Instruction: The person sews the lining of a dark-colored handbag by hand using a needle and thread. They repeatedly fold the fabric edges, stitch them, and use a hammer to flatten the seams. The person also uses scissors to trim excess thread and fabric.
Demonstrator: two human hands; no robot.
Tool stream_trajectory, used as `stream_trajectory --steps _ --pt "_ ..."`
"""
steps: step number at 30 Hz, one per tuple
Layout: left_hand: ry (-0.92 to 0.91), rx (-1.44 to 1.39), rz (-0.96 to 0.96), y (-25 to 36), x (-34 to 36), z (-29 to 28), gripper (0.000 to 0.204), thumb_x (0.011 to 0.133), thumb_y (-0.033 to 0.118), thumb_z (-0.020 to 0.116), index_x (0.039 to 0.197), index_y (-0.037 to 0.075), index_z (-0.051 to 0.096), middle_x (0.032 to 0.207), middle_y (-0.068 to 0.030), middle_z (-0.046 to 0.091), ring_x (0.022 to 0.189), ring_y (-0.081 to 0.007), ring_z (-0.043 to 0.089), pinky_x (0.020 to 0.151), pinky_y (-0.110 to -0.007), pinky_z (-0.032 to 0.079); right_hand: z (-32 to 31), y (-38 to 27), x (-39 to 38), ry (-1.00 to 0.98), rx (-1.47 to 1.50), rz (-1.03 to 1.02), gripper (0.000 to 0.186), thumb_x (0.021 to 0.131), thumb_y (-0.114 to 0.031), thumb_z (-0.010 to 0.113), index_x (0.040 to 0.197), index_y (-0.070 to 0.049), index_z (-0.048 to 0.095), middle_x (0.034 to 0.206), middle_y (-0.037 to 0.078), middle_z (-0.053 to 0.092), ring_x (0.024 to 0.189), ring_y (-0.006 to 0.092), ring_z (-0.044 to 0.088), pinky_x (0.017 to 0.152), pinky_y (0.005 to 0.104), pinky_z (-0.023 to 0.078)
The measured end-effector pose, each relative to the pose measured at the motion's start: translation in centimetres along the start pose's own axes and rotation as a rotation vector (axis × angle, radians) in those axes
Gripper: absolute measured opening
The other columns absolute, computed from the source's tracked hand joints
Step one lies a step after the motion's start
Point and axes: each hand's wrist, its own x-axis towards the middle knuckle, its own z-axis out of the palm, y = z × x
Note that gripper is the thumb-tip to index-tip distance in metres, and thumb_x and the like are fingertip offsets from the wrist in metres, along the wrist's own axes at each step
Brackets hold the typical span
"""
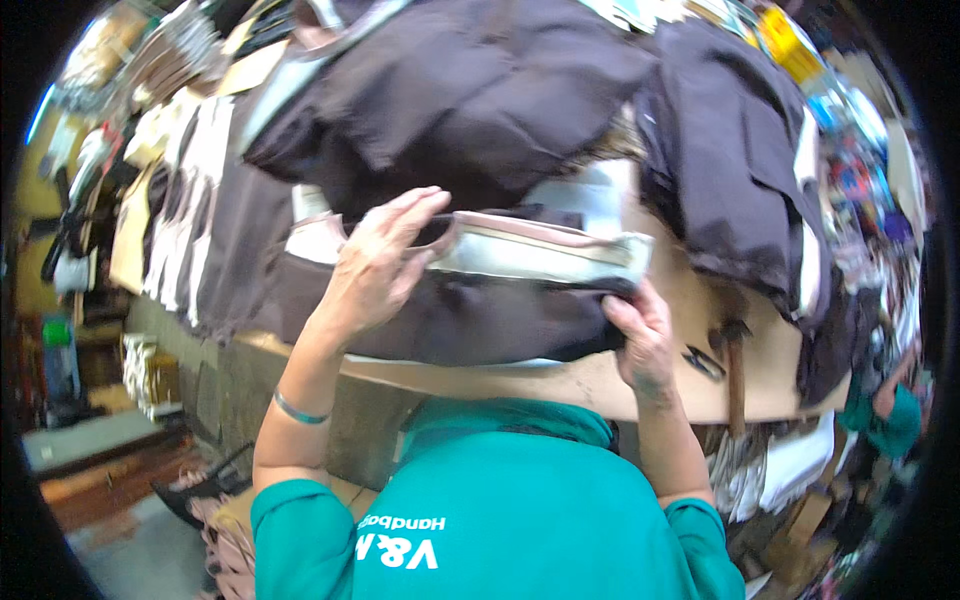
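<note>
A long dark brown fabric piece (480, 320) with a pale, pink-edged band (530, 255) along its top lies across my front, over the work board. My left hand (385, 260) rests on its left part by a dark opening, fingers stretched out and thumb apart. My right hand (640, 330) grips its right end, thumb on the dark fabric. Large dark fabric pieces (450, 90) lie just beyond it.
A hammer (734, 370) and a small dark tool (704, 363) lie right on the board (760, 390). Folded dark fabric (730, 170) is at back right, layered pale-edged pieces (180, 220) at left. A person's teal sleeve (895, 425) shows far right.
</note>
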Motion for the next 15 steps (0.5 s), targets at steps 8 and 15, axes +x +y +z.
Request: stream_trajectory --steps 8,15 --pt "0.067 -0.080 0.253 7.8 3.0 6.9 0.036 0.070 0.012 0.066 0.105 0.007 0.057 0.099 -0.0097 0.056 0.091 -0.0280 0.054 0.078 -0.039 0.042 -0.2 -0.7 -1.7 -0.082 -0.064 0.030 0.035 0.087 -0.006 0.049 0.120 0.003 0.045 0.114 0.007 0.052 0.105 0.0125 0.047 0.093 0.0258 0.034" --pt "0.073 -0.179 0.252 8.4 3.6 8.9 0.029 0.064 0.006 0.070 0.091 0.006 0.056 0.090 -0.0083 0.054 0.080 -0.0255 0.055 0.063 -0.035 0.044 -2.0 0.3 -2.8 -0.047 -0.023 0.072 0.035 0.088 -0.006 0.047 0.121 0.003 0.044 0.114 0.006 0.051 0.105 0.0117 0.046 0.094 0.0262 0.034"
